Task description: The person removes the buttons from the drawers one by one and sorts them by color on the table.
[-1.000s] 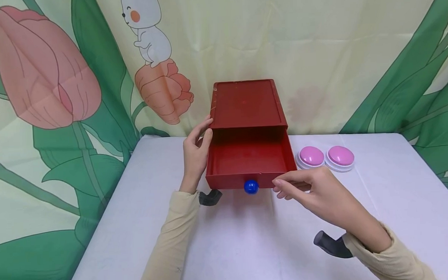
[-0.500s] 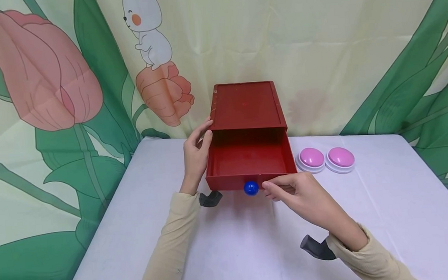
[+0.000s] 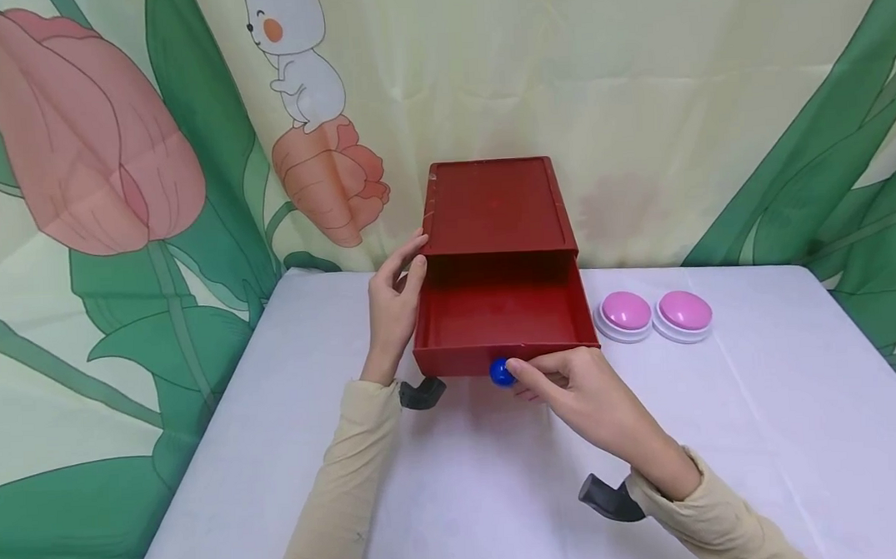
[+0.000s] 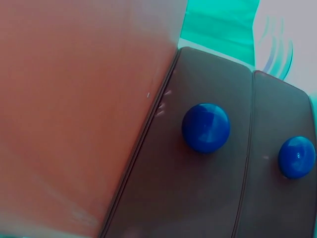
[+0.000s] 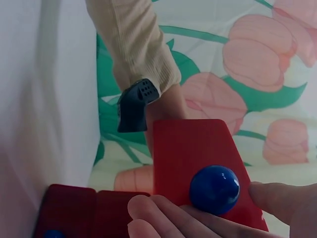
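A red drawer cabinet stands at the back of the white table with its top drawer pulled out; nothing lies in the visible part of the drawer. On its front is a round blue knob. My right hand reaches the knob from the right, its thumb above and its straight fingers below. In the right wrist view a slim gap shows between thumb and knob. My left hand rests along the cabinet's left side, fingers extended, thumb near the top front edge.
Below the pulled-out drawer, the left wrist view shows two closed drawer fronts with blue knobs. Two pink dome buttons on white bases sit right of the cabinet. A printed curtain hangs behind the table, close to the cabinet.
My right hand has moved left along the drawer front, from its right corner to the blue knob. The left hand and the drawer have stayed in place.
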A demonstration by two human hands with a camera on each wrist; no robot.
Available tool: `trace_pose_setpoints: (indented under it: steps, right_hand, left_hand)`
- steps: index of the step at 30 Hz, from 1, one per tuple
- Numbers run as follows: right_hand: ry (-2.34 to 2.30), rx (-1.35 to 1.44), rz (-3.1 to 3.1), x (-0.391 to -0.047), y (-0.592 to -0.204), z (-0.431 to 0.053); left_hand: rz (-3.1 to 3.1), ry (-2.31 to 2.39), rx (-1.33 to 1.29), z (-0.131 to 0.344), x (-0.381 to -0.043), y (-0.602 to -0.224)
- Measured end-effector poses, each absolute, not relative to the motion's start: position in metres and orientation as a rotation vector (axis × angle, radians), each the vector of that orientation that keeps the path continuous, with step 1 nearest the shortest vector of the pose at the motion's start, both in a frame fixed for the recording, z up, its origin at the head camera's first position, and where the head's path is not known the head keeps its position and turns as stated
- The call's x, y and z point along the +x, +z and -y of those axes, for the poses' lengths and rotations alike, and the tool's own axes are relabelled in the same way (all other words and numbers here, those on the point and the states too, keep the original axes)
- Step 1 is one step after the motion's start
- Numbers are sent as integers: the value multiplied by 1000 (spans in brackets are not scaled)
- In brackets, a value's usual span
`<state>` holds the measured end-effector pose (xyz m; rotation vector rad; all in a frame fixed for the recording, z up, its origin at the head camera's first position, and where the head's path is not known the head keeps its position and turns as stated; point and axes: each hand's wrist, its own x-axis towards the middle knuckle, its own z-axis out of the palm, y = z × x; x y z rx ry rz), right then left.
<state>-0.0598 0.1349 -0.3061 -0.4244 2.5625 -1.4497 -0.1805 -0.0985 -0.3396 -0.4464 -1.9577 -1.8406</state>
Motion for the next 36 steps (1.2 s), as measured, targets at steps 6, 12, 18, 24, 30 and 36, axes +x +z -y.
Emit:
trace_pose_setpoints:
  steps: [6, 12, 18, 24, 30, 36]
  right_hand:
    - [-1443, -409, -2586, -60, -309, -129]
    - [-1472, -393, -2576, -62, -312, -126]
    - [-1462, -387, -2590, -66, -313, -126]
    - [-1434, -398, -2624, -71, -313, -127]
    - [-1426, -412, -2655, -76, -314, -128]
    - [-1434, -413, -2660, -80, -313, -128]
  left_hand:
    - [1948, -1837, -452, 100, -182, -340]
    - [1956, -1848, -432, 100, -181, -338]
    - [1981, -1856, -412, 98, -170, -324]
    - [1996, -1842, -405, 96, -160, -310]
    - [1990, -1832, -410, 95, -159, -309]
    - [1995, -1833, -407, 95, -160, -311]
